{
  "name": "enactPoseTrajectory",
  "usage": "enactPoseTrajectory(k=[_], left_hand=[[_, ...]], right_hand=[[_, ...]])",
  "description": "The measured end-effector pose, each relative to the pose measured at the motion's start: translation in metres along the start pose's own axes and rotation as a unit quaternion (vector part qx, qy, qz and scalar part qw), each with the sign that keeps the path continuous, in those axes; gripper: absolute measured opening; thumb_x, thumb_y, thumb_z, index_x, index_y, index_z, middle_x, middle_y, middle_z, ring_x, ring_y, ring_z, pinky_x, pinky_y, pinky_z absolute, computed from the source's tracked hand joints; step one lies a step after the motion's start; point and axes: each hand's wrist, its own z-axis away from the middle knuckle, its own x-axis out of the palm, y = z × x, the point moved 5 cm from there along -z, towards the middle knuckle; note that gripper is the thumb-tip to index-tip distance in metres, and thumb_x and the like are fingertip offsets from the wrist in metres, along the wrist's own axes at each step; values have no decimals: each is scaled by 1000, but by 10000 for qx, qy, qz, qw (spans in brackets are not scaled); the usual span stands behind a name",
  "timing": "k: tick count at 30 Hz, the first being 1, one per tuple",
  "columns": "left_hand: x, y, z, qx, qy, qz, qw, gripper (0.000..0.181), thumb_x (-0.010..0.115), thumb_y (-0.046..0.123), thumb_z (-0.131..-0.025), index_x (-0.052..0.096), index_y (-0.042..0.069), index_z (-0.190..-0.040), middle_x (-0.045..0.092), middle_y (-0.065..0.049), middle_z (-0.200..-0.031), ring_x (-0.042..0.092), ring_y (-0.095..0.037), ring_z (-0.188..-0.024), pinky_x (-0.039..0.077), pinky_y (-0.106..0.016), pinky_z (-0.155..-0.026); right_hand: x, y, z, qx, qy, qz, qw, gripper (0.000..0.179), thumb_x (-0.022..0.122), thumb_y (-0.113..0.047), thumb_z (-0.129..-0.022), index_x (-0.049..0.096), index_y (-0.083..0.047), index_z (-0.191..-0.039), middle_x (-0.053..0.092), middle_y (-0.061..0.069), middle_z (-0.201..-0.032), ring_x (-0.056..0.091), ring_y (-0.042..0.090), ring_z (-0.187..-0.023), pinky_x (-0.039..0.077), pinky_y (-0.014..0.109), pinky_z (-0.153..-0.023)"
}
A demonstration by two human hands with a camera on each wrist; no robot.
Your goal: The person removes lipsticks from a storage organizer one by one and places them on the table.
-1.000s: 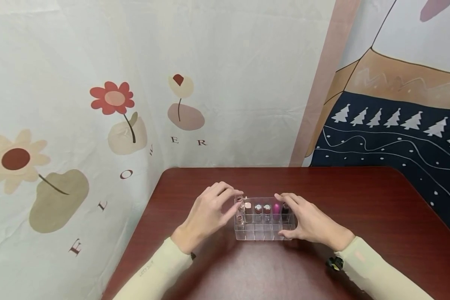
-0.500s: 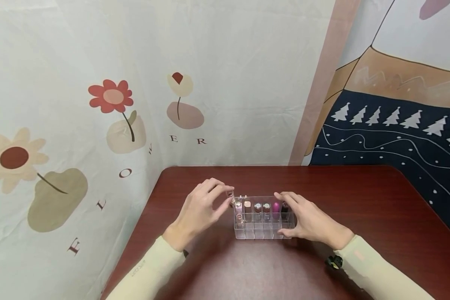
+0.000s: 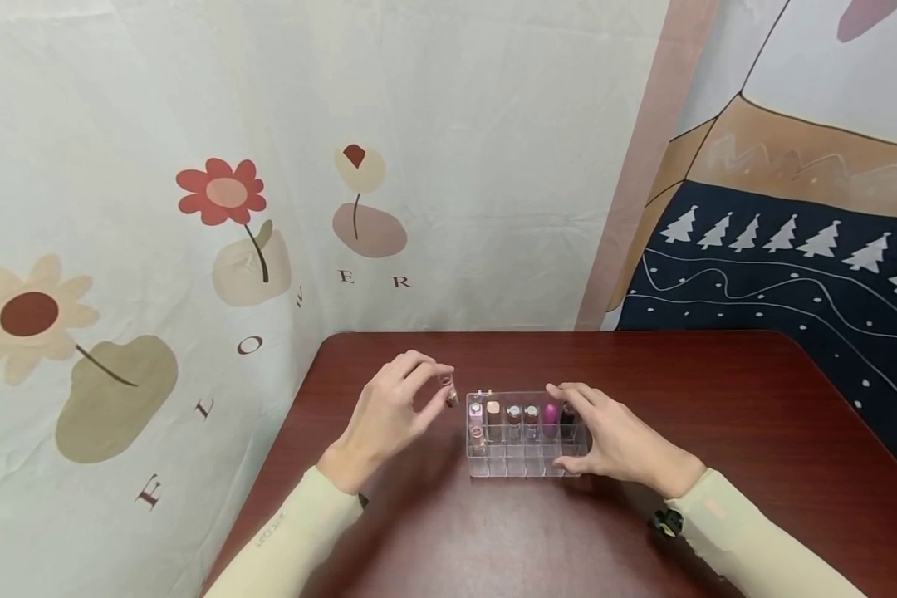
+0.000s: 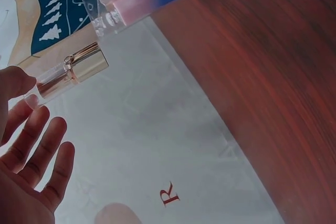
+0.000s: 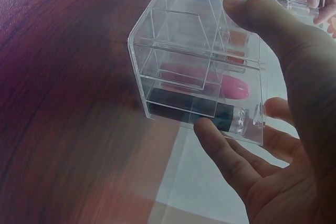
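Leftward, away from the end of the organizer where it was a second ago, the left hand (image 3: 389, 407) has carried a slim tube of clear plastic and shiny gold (image 3: 448, 390), while the right hand (image 3: 620, 440) has kept its place. Nearest are two pale yellow-green sleeves (image 3: 284, 531), with a dark band (image 3: 667, 523) at the right wrist. Beyond the cuffs, the left hand pinches the tube's clear end between thumb and index finger, its other fingers loosely spread; the tube tilts, gold end lower, just beside the organizer's left end and apart from it. The right hand grips the opposite end of that clear plastic rectangular organizer (image 3: 507, 467), thumb at the front and fingers toward the back, so it sits between both hands on the glossy red-brown wooden table (image 3: 493, 540). Along its rear row, left to right, stand a pale pink tube (image 3: 476, 410), a peach-topped brown tube (image 3: 494, 413), two silver-topped dark red tubes (image 3: 514, 416), a magenta tube (image 3: 550, 417) and a black tube (image 5: 178, 106) beside the right fingers. Past the table hang a cream flower-print cloth (image 3: 493, 166) and a navy cloth with white trees (image 3: 777, 274).
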Motion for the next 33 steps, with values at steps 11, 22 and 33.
enactPoseTrajectory(k=[11,22,33], left_hand=[[9,-11,6,-264,-340,-123,9990,23,91,12,-98,84,14,-120,79,1,-113,79,-22,-105,67,-39,-89],[22,-20,14,-250,-612,-251,9975,26,93,11,-95,83,15,-118,77,2,-109,77,-19,-97,66,-40,-84],[31,-22,18,-276,-814,-301,9958,24,94,16,-96,85,15,-119,78,2,-109,78,-21,-98,67,-41,-85]], right_hand=[[2,3,0,46,-67,14,10000,108,111,-42,-76,61,-1,-163,70,21,-155,74,38,-137,66,59,-113],[2,2,0,14,-38,34,10000,107,111,-42,-76,61,-1,-162,70,21,-154,74,38,-136,66,58,-112],[2,2,1,17,4,37,10000,105,110,-41,-78,62,-2,-162,70,21,-154,74,39,-136,66,60,-112]])
